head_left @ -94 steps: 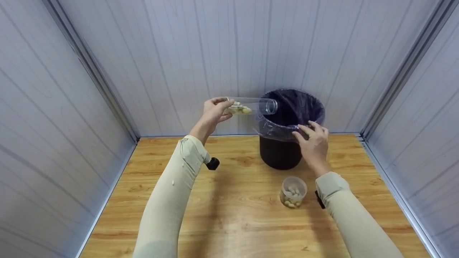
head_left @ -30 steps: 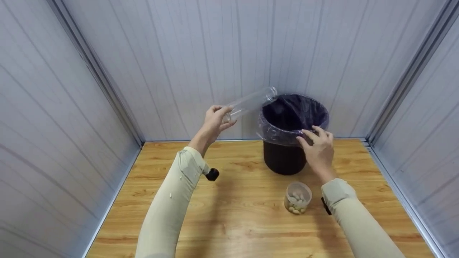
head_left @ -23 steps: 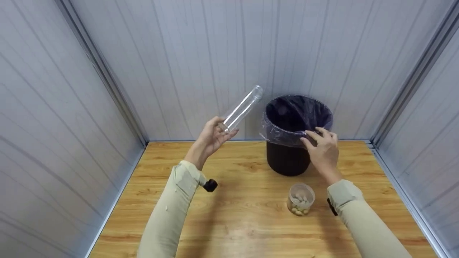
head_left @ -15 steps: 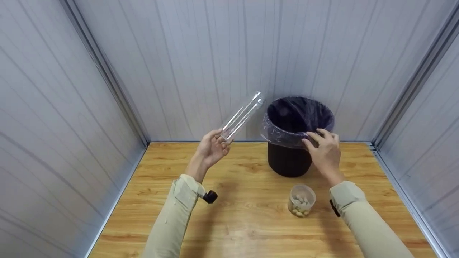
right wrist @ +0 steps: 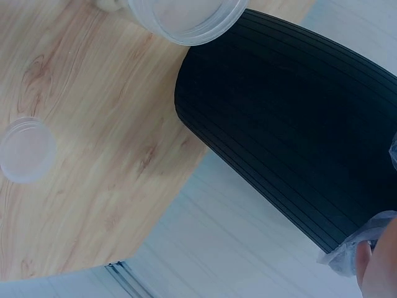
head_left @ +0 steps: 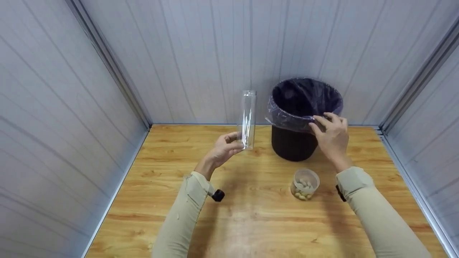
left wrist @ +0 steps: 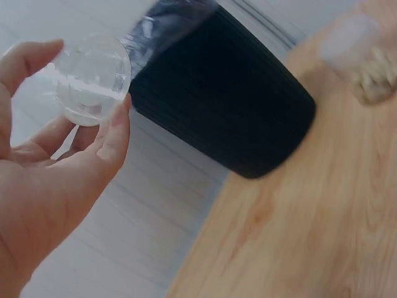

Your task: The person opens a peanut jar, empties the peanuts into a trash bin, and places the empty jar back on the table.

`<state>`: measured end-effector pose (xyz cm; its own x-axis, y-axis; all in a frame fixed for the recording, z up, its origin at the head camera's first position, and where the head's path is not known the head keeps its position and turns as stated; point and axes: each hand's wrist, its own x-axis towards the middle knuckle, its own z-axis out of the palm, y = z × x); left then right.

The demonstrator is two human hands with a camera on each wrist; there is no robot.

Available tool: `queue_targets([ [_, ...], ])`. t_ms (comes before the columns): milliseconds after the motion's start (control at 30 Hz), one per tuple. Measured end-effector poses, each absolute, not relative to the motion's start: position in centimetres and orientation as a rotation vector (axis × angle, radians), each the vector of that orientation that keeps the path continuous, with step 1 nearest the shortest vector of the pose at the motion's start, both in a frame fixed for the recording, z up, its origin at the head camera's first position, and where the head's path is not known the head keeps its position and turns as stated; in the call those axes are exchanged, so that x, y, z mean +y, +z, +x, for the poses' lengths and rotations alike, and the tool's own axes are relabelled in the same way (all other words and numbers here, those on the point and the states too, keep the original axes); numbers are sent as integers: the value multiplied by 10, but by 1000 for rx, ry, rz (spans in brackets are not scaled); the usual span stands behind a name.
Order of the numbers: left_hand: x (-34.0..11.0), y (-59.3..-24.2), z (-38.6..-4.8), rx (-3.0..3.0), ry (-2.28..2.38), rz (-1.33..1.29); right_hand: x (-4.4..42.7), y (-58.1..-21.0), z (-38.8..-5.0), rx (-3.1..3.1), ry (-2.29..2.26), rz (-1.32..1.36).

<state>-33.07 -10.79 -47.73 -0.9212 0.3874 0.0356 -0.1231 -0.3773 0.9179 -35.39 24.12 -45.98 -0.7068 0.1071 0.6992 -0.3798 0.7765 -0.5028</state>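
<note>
My left hand holds a tall clear bottle near its base, fingers curled round it. It stands nearly upright, held left of the bin, and no pieces show inside. In the left wrist view the bottle's round bottom faces the camera. My right hand pinches the front rim of a black trash bin, where a purplish bin liner is folded over. In the right wrist view only part of that hand shows at the corner, touching the liner. The bin's floor is hidden.
A small translucent tub with several pale oval pieces stands in front of the bin. A translucent round lid lies on the wooden table. Panelled walls close off the back and both sides.
The bottle lay level with its mouth at the bin and pale pieces inside; it has since emptied, swung left, away from the bin, and turned upright. My right hand stays on the rim.
</note>
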Motion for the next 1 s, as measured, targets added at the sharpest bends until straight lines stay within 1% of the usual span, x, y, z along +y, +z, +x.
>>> queue_targets([
  [100,-105,-486,-335,1793,2265,381,243,-457,-356,-2212,827,193],
  [200,-105,-502,-342,2019,2191,379,244,-456,-356,-2212,827,188],
  [367,-110,-539,-349,2293,2117,310,243,-459,-355,-2200,836,184],
  [533,-118,-577,-354,2668,1877,242,239,-463,-354,-2172,827,204],
  [633,-120,-595,-358,2779,1768,226,238,-464,-355,-2156,820,216],
  [867,-115,-613,-373,2861,1581,230,240,-465,-356,-2139,812,215],
  [1000,-107,-621,-379,2883,1511,183,241,-467,-356,-2147,811,215],
])
